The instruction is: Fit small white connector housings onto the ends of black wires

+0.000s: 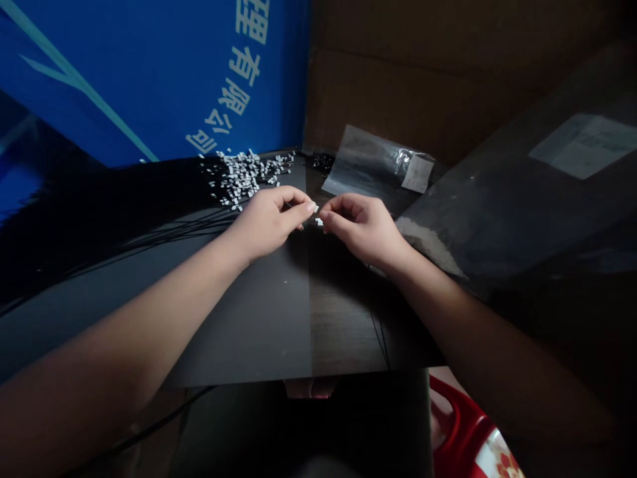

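My left hand [271, 219] and my right hand [361, 227] meet fingertip to fingertip over a dark mat [259, 318]. Each hand is pinched on a tiny white plastic piece: one [315, 208] shows at the left thumb tip, another [319, 222] at the right fingertips. A heap of several small white pieces [243, 176] lies just behind my left hand. Thin black wires [164, 232] run across the mat from the left toward my left hand.
A blue printed board [149, 79] stands at the back left and a brown cardboard wall [423, 86] at the back. Clear plastic bags [378, 166] lie behind and to the right of my hands. A red stool [462, 431] shows at the bottom right.
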The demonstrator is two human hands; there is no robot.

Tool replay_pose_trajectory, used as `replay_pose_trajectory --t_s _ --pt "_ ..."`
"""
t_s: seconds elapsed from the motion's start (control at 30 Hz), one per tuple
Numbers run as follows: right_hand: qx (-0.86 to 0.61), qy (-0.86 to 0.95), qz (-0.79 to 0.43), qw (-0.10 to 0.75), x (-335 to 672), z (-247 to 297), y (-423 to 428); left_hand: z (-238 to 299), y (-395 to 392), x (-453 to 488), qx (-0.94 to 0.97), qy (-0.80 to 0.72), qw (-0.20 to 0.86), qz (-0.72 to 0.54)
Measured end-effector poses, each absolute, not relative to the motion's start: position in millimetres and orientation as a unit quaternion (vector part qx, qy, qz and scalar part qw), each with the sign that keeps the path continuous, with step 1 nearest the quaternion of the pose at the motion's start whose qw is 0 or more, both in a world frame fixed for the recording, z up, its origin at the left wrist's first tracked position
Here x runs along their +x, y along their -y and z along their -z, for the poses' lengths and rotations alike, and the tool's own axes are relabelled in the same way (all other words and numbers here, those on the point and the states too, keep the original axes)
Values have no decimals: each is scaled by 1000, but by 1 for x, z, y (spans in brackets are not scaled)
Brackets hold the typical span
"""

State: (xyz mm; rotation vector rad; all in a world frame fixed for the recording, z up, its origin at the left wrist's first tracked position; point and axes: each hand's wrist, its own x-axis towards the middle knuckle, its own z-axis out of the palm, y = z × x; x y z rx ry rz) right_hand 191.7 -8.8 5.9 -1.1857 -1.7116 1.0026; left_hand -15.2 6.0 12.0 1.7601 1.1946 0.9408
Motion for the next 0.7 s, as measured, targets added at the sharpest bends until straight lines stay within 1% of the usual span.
replay_pose_trajectory --t_s 0.3,0.5,0.7 --pt "-477 683 -432 346 194 -11 9 -15 -17 -26 695 -449 454 -331" --pt "-486 669 -448 340 195 -10 7 -17 -16 -28 706 -470 453 -274" --pt "-488 671 -445 336 195 -9 6 -12 -17 -27 707 -464 451 -285"
